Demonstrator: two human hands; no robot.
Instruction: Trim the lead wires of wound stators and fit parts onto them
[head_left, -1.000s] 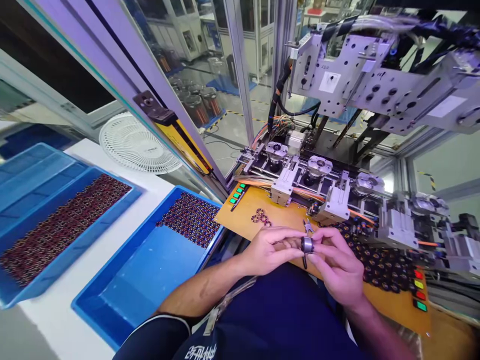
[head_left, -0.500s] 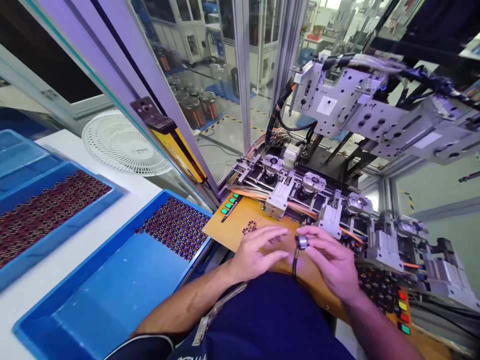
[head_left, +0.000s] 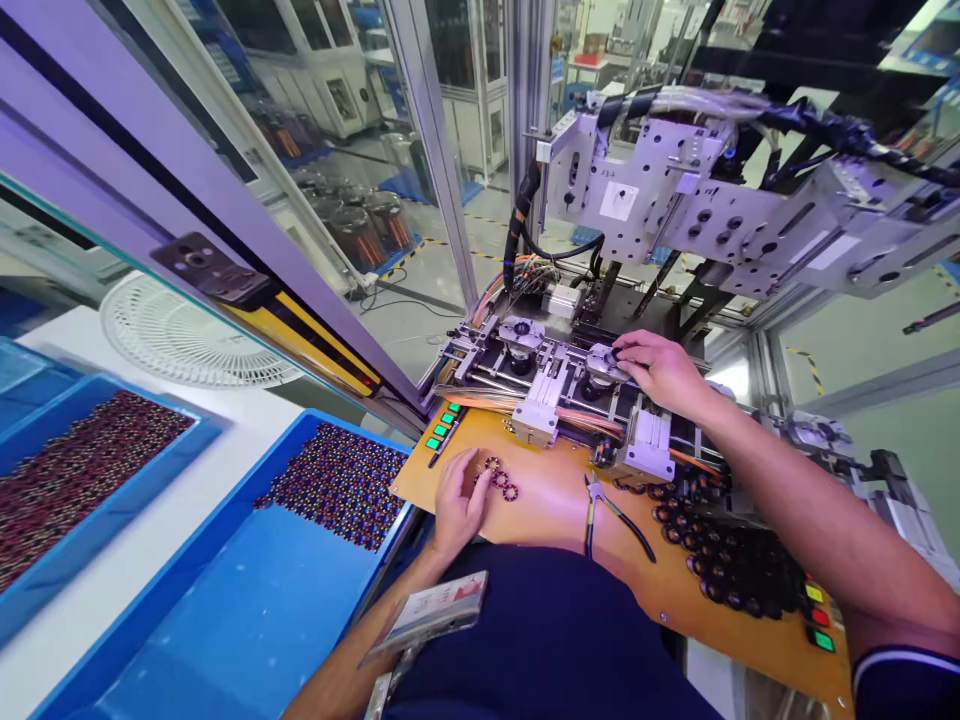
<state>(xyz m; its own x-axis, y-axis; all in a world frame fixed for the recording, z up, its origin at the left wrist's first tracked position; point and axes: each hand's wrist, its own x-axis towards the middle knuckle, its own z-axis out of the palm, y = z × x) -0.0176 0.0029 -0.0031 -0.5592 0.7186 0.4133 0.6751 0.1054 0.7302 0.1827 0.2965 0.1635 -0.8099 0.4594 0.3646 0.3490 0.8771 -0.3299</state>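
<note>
My right hand [head_left: 660, 370] reaches over the machine, with its fingers pinched at the top of a round metal fixture [head_left: 601, 365]. Something small and dark shows at these fingertips; its kind is hidden. Low over the orange panel [head_left: 547, 510], my left hand [head_left: 459, 508] is half curled, thumb and fingers apart. Just beside its fingertips lie several small wound rings [head_left: 500, 480], dark with copper-coloured coils. A pair of cutting pliers [head_left: 598, 498] rests on the panel between my hands, its handles spread towards me.
Many dark ring parts [head_left: 735, 565] cover the panel's right side, near lit push buttons [head_left: 819, 618]. To the left, a blue tray [head_left: 202, 600] holds wound rings; a white fan [head_left: 195, 335] stands behind it. Another round fixture [head_left: 521, 335] and a metal frame post [head_left: 435, 130] are ahead.
My right hand has moved from above the panel, where it held a silver cylindrical part, forward to the fixture. My left hand has dropped left beside the rings. The pliers are now fully visible.
</note>
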